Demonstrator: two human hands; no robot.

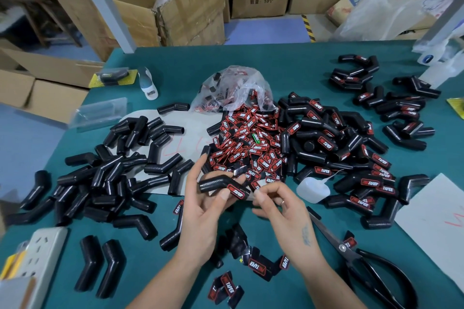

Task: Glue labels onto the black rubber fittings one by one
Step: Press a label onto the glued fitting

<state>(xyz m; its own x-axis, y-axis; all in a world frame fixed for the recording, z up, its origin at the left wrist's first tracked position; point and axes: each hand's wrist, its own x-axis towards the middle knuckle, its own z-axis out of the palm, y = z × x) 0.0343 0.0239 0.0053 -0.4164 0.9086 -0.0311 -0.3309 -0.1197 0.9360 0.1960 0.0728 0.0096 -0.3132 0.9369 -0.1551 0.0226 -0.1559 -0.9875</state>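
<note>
My left hand [200,206] grips a bent black rubber fitting [213,183] above the table, thumb pressing a red-and-black label [237,193] onto its right end. My right hand [278,206] hovers just right of that fitting with its fingers curled and the fingertips drawn together; whether they pinch anything is unclear. A heap of loose labels [251,143] spills from a clear plastic bag [233,90] behind the hands. Unlabelled fittings [108,175] lie piled at the left. Labelled fittings [351,153] are piled at the right. A small white glue bottle [312,189] lies right of my right hand.
Black scissors [361,258] lie at the lower right beside a white sheet [431,218]. A white power strip [37,253] sits at the lower left. Stray labels [256,266] lie near my wrists. Cardboard boxes [175,5] stand behind the green table [251,57].
</note>
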